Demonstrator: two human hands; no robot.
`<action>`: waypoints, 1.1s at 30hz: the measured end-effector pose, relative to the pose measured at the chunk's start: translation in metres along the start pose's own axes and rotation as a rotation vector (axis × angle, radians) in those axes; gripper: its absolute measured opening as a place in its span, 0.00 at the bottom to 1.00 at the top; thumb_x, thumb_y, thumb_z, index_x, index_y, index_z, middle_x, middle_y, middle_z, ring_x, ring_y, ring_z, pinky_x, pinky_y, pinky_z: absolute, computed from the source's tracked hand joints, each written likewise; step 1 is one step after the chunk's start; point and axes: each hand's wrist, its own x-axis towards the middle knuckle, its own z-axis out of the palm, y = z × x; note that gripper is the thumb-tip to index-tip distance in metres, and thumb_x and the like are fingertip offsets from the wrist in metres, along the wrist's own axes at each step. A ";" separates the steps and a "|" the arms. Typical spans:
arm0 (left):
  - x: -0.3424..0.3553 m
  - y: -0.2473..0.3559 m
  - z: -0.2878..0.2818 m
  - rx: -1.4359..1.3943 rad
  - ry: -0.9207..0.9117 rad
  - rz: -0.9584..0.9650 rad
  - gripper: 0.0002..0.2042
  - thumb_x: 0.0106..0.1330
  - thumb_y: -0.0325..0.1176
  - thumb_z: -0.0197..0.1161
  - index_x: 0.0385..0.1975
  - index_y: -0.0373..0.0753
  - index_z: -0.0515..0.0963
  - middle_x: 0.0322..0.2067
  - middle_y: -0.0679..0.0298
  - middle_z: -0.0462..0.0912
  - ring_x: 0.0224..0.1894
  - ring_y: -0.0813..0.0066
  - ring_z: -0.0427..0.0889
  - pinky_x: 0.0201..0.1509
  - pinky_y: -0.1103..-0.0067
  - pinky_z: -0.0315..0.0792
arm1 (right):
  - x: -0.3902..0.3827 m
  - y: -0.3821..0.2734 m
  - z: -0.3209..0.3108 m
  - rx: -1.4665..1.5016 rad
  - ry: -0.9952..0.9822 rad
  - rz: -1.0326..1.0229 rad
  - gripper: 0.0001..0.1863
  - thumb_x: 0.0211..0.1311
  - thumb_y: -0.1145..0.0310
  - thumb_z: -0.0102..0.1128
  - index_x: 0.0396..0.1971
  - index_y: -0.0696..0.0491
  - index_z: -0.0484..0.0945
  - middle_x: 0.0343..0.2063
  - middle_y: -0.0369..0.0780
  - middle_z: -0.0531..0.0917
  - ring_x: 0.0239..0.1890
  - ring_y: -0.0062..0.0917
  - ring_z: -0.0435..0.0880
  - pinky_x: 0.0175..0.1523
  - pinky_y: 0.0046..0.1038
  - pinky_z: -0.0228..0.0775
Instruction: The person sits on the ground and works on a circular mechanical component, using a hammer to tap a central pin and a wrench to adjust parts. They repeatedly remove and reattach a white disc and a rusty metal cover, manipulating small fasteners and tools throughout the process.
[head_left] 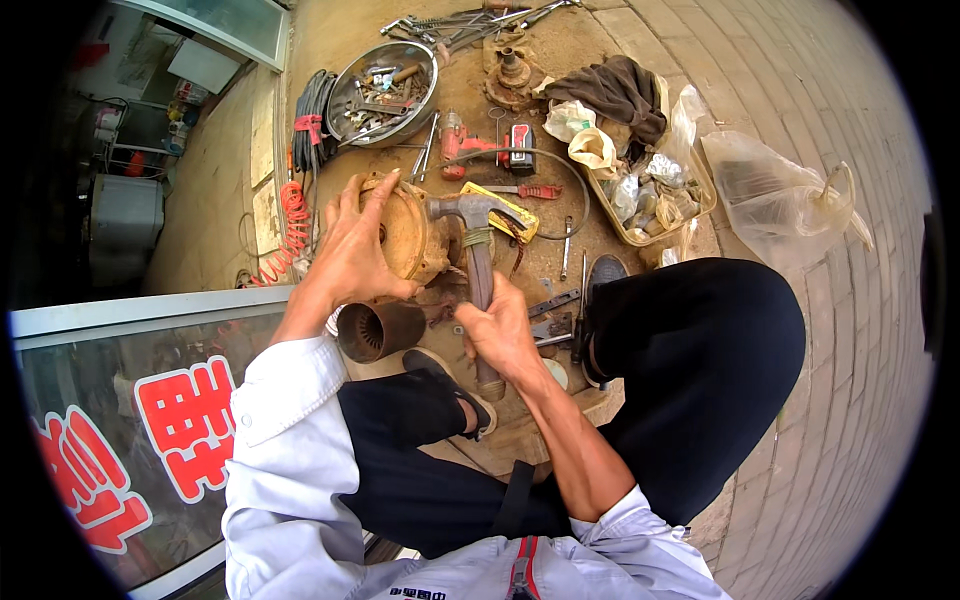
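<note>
My left hand is spread around the rim of a rusty round metal housing, thumb below and fingers over the top. In my right hand is the wooden handle of a claw hammer. The hammer's steel head is up beside the housing's right side; whether they touch I cannot tell. Below my left hand, a dark hollow metal cylinder with slots inside lies on its side. A yellow piece sits just behind the hammer head.
Behind are a red cordless power tool, a red-handled screwdriver and a metal bowl of small parts. To the right stand a tub with bags and a clear plastic bag. A red coiled hose and glass panel are left.
</note>
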 end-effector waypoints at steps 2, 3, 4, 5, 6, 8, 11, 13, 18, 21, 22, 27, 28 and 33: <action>0.003 0.006 0.002 0.016 0.000 -0.002 0.71 0.25 0.43 0.87 0.80 0.52 0.52 0.73 0.30 0.52 0.75 0.28 0.53 0.78 0.50 0.56 | 0.003 -0.005 -0.006 0.200 0.204 0.012 0.09 0.61 0.78 0.57 0.40 0.60 0.71 0.20 0.37 0.75 0.12 0.21 0.73 0.17 0.28 0.67; 0.001 0.008 0.003 0.023 0.001 -0.010 0.71 0.25 0.43 0.87 0.80 0.52 0.52 0.73 0.30 0.52 0.75 0.28 0.53 0.78 0.50 0.56 | 0.002 -0.008 -0.007 0.297 0.299 0.023 0.09 0.61 0.78 0.57 0.41 0.60 0.72 0.20 0.36 0.75 0.12 0.21 0.73 0.17 0.28 0.67; -0.005 0.006 0.001 0.038 -0.007 -0.024 0.71 0.25 0.44 0.87 0.80 0.52 0.52 0.73 0.30 0.52 0.75 0.28 0.53 0.78 0.50 0.56 | 0.000 -0.007 -0.006 0.334 0.299 -0.010 0.10 0.61 0.78 0.57 0.42 0.60 0.71 0.19 0.36 0.74 0.12 0.21 0.74 0.16 0.28 0.66; -0.004 0.005 0.001 0.043 -0.006 -0.020 0.71 0.25 0.44 0.87 0.80 0.52 0.52 0.73 0.30 0.52 0.75 0.28 0.53 0.78 0.50 0.56 | -0.004 -0.010 -0.006 0.260 0.199 0.028 0.10 0.61 0.78 0.57 0.42 0.60 0.71 0.18 0.36 0.74 0.12 0.21 0.74 0.16 0.28 0.66; -0.002 0.005 0.002 0.052 -0.012 -0.009 0.70 0.26 0.44 0.87 0.80 0.52 0.52 0.73 0.30 0.52 0.75 0.28 0.53 0.78 0.50 0.56 | -0.014 -0.010 0.001 0.191 0.106 0.069 0.10 0.61 0.79 0.57 0.41 0.60 0.70 0.18 0.36 0.74 0.12 0.21 0.74 0.16 0.28 0.66; 0.001 0.007 0.005 0.047 -0.018 -0.017 0.70 0.26 0.44 0.87 0.80 0.52 0.52 0.73 0.30 0.51 0.75 0.28 0.53 0.78 0.51 0.56 | -0.016 -0.007 0.002 0.109 -0.009 0.079 0.08 0.62 0.79 0.56 0.39 0.59 0.69 0.17 0.37 0.75 0.12 0.21 0.74 0.16 0.27 0.66; -0.001 0.007 0.003 0.056 -0.007 -0.020 0.69 0.26 0.44 0.86 0.79 0.52 0.53 0.74 0.29 0.50 0.74 0.25 0.53 0.76 0.50 0.59 | -0.017 -0.005 -0.001 0.280 0.264 0.019 0.08 0.61 0.79 0.56 0.38 0.59 0.68 0.18 0.37 0.75 0.12 0.21 0.74 0.16 0.28 0.67; -0.001 0.005 0.003 0.054 0.026 0.010 0.68 0.26 0.44 0.85 0.79 0.52 0.54 0.73 0.27 0.51 0.71 0.21 0.56 0.73 0.48 0.64 | -0.027 -0.008 -0.004 0.337 0.437 0.015 0.08 0.61 0.79 0.57 0.38 0.59 0.68 0.18 0.37 0.74 0.13 0.22 0.75 0.16 0.29 0.69; 0.001 -0.001 0.004 0.045 0.024 0.022 0.68 0.26 0.43 0.85 0.79 0.51 0.54 0.73 0.27 0.51 0.71 0.19 0.56 0.73 0.48 0.65 | -0.056 0.012 0.004 0.029 0.030 0.112 0.15 0.60 0.78 0.59 0.47 0.61 0.70 0.21 0.37 0.76 0.14 0.21 0.75 0.17 0.27 0.68; -0.001 0.001 0.006 0.041 0.031 0.023 0.68 0.26 0.43 0.86 0.79 0.51 0.54 0.73 0.27 0.51 0.71 0.19 0.56 0.73 0.47 0.64 | -0.048 0.007 -0.003 0.203 0.294 0.019 0.16 0.60 0.77 0.59 0.48 0.61 0.71 0.21 0.37 0.76 0.14 0.21 0.75 0.18 0.28 0.68; -0.001 0.001 0.004 0.038 0.028 0.024 0.69 0.26 0.43 0.86 0.79 0.51 0.54 0.73 0.27 0.51 0.71 0.19 0.56 0.73 0.47 0.64 | -0.043 0.018 -0.003 0.305 0.393 -0.038 0.12 0.61 0.77 0.58 0.44 0.60 0.71 0.21 0.38 0.76 0.14 0.21 0.75 0.18 0.28 0.68; -0.001 -0.004 0.006 0.040 0.013 0.013 0.68 0.26 0.42 0.85 0.79 0.52 0.54 0.73 0.28 0.50 0.72 0.19 0.55 0.73 0.47 0.64 | -0.055 0.016 0.006 0.047 0.088 0.079 0.10 0.62 0.77 0.57 0.41 0.60 0.70 0.22 0.38 0.76 0.14 0.21 0.75 0.19 0.28 0.68; -0.001 -0.003 0.004 0.038 0.021 0.017 0.68 0.26 0.42 0.85 0.79 0.52 0.54 0.73 0.28 0.50 0.72 0.20 0.55 0.73 0.47 0.64 | -0.050 0.014 0.004 0.091 0.164 0.060 0.11 0.61 0.77 0.58 0.43 0.60 0.70 0.21 0.38 0.76 0.14 0.21 0.75 0.19 0.29 0.68; -0.003 0.004 -0.002 0.024 -0.038 -0.020 0.70 0.25 0.43 0.86 0.79 0.52 0.52 0.73 0.27 0.50 0.75 0.25 0.52 0.76 0.49 0.58 | -0.057 0.017 0.004 -0.076 0.031 0.080 0.08 0.62 0.79 0.55 0.40 0.59 0.69 0.20 0.36 0.75 0.14 0.21 0.75 0.18 0.27 0.68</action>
